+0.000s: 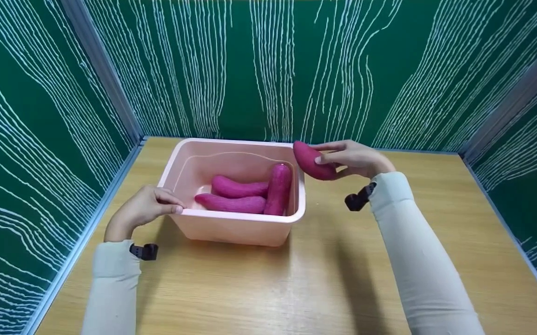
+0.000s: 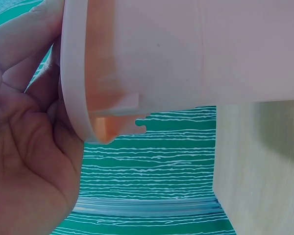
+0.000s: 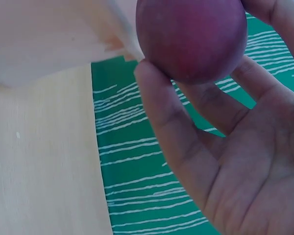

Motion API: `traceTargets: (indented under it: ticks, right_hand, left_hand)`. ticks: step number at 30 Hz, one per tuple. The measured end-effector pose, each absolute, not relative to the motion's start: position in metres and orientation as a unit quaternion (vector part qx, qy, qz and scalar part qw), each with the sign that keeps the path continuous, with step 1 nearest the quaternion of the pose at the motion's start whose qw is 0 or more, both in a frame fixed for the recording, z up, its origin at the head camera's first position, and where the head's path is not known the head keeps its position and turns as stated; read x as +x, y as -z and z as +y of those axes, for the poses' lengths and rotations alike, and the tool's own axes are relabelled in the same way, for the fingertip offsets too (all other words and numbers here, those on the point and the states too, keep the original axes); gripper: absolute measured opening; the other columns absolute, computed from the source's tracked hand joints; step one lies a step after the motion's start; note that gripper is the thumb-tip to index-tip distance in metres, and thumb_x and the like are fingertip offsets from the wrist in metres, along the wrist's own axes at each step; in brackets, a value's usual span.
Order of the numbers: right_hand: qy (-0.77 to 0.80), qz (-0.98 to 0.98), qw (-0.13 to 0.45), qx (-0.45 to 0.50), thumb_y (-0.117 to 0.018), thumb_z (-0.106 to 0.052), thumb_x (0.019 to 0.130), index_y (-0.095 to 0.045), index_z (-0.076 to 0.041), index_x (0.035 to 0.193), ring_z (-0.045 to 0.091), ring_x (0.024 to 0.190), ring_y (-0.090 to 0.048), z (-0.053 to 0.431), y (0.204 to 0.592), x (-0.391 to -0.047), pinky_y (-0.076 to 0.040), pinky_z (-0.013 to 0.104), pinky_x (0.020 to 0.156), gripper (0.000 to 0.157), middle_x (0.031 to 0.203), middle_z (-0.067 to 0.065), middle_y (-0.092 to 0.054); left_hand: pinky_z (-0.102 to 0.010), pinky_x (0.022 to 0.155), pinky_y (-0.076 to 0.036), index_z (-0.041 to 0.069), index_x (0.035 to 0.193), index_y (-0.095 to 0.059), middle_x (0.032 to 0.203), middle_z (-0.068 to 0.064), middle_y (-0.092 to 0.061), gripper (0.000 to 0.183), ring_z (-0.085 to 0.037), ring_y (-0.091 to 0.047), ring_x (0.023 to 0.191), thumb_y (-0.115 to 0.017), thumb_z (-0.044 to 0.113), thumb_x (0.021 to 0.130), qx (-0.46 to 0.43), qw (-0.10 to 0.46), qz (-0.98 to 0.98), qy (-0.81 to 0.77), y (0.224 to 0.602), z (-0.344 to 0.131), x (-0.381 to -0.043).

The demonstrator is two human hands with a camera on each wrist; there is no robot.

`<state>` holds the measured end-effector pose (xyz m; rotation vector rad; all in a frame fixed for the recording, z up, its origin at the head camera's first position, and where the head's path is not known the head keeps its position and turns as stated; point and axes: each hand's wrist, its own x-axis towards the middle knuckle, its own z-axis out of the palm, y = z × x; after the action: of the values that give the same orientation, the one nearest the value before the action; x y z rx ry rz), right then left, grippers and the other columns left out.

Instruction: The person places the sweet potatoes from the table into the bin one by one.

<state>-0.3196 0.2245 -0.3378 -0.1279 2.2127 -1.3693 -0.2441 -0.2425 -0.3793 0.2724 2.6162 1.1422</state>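
A pink plastic bin (image 1: 240,231) stands on the table, with several long magenta sweet potatoes (image 1: 233,204) lying inside it. My left hand (image 1: 145,208) pinches the rim at the bin's front left corner; the left wrist view shows the fingers against the rim (image 2: 74,73). Beyond the bin's right side, my right hand (image 1: 354,159) grips another sweet potato (image 1: 312,163) between thumb and fingers. That sweet potato is raised at rim height by the back right corner, its tip close to the rim. In the right wrist view its rounded end (image 3: 191,39) faces the camera.
The wooden table (image 1: 249,284) carries the bin toward its back left. Green panels (image 1: 240,70) with white wavy lines rise behind and at both sides, joined by metal corner posts (image 1: 105,70). Small black cameras (image 1: 145,251) are worn on both wrists.
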Motion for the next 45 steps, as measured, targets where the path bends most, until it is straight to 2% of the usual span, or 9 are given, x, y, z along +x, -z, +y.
traceTargets:
  ticks: [9, 16, 19, 31, 40, 45]
  right_hand:
    - [0.504, 0.82, 0.264, -0.059, -0.077, -0.035, 0.081, -0.05, -0.021, 0.141, 0.031, 0.119, -0.05, 0.206, 0.334, -0.321, -0.053, 0.042, 0.093, 0.067, 0.137, 0.011, -0.048]
    - [0.517, 0.808, 0.269, -0.08, -0.076, -0.036, 0.081, -0.053, -0.023, 0.138, 0.03, 0.113, -0.055, 0.189, 0.33, -0.322, -0.053, 0.044, 0.091, 0.063, 0.131, 0.011, -0.054]
    - [0.519, 0.806, 0.271, -0.088, -0.076, -0.036, 0.081, -0.054, -0.024, 0.137, 0.03, 0.113, -0.056, 0.182, 0.329, -0.323, -0.053, 0.045, 0.091, 0.062, 0.129, 0.01, -0.056]
    - [0.515, 0.807, 0.275, -0.089, -0.078, -0.033, 0.08, -0.055, -0.028, 0.136, 0.03, 0.116, -0.053, 0.162, 0.33, -0.324, -0.054, 0.044, 0.091, 0.061, 0.131, 0.009, -0.053]
    - [0.516, 0.806, 0.278, -0.084, -0.079, -0.033, 0.079, -0.057, -0.028, 0.133, 0.029, 0.115, -0.053, 0.149, 0.331, -0.326, -0.054, 0.042, 0.09, 0.059, 0.129, 0.008, -0.055]
    - [0.523, 0.8, 0.278, -0.091, -0.078, -0.032, 0.08, -0.057, -0.027, 0.134, 0.029, 0.114, -0.054, 0.144, 0.33, -0.327, -0.054, 0.043, 0.09, 0.058, 0.129, 0.008, -0.056]
  left_hand:
    - [-0.05, 0.1, -0.045, 0.007, 0.102, -0.076, 0.114, -0.015, -0.068, 0.021, -0.031, -0.048, 0.112, -0.073, 0.017, 0.085, 0.083, 0.144, 0.9, -0.404, 0.379, -0.242, -0.244]
    - [-0.048, 0.098, -0.046, 0.006, 0.1, -0.077, 0.112, -0.015, -0.069, 0.018, -0.03, -0.051, 0.109, -0.073, 0.014, 0.085, 0.109, 0.128, 0.905, -0.39, 0.381, -0.244, -0.245]
    - [-0.05, 0.1, -0.045, 0.007, 0.099, -0.077, 0.111, -0.015, -0.069, 0.017, -0.031, -0.051, 0.11, -0.073, 0.013, 0.085, 0.112, 0.125, 0.906, -0.389, 0.382, -0.245, -0.245]
    - [-0.053, 0.102, -0.043, 0.006, 0.101, -0.076, 0.113, -0.016, -0.069, 0.019, -0.033, -0.049, 0.112, -0.073, 0.015, 0.085, 0.105, 0.135, 0.903, -0.395, 0.381, -0.244, -0.245]
    - [-0.051, 0.101, -0.045, 0.006, 0.102, -0.076, 0.11, -0.015, -0.069, 0.02, -0.032, -0.051, 0.111, -0.073, 0.016, 0.084, 0.096, 0.14, 0.901, -0.399, 0.382, -0.244, -0.246]
    - [-0.045, 0.095, -0.05, 0.004, 0.101, -0.076, 0.109, -0.014, -0.069, 0.02, -0.03, -0.052, 0.108, -0.073, 0.015, 0.085, 0.103, 0.133, 0.903, -0.396, 0.383, -0.244, -0.246]
